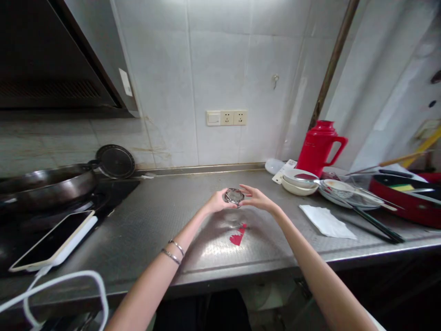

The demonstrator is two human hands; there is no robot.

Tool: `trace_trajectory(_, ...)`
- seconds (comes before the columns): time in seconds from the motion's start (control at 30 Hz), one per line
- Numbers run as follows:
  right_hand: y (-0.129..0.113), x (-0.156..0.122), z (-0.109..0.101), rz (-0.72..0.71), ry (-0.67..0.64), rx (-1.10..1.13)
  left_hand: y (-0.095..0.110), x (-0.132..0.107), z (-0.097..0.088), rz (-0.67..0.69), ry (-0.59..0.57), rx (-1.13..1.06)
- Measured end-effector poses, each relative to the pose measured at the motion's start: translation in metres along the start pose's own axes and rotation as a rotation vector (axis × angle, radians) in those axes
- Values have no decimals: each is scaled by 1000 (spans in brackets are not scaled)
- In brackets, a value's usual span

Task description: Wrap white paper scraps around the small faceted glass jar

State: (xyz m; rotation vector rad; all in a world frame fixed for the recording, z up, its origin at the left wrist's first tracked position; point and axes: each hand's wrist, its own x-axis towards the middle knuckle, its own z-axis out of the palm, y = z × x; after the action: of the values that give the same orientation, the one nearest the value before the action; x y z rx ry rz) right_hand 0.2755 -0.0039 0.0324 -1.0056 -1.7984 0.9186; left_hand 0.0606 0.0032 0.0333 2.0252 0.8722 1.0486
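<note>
A small round object (234, 196) with a shiny silver rim and a greyish, glassy middle is held just above the steel counter; its exact kind is unclear. My left hand (220, 201) is closed around its left side, thumb along the lower edge. At the right edge, my right hand (257, 198) curves around the same object, thumb at the lower rim and fingers at the upper one. Nearer to me, a flat red cut-out piece (238, 235) lies on the counter (165, 216). Two bracelets (174, 252) circle my left wrist.
On the left, a metal pan (48, 186) sits on the stove, with a phone (53, 239) and white cable (69, 276) in front. At right stand a red thermos (319, 149), stacked bowls (299, 184), a white napkin (327, 221) and a red pan (406, 207).
</note>
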Motion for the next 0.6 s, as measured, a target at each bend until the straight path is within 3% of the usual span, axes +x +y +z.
trace_trajectory(0.3, 12, -61, -89, 66, 116, -120, 15, 47, 98, 54, -98, -44)
trace_trajectory(0.47, 16, -88, -114, 168, 167, -124, 16, 61, 137, 56, -150, -40)
trace_trajectory(0.6, 22, -102, -124, 216, 199, -139, 15, 64, 155, 62, -176, -39)
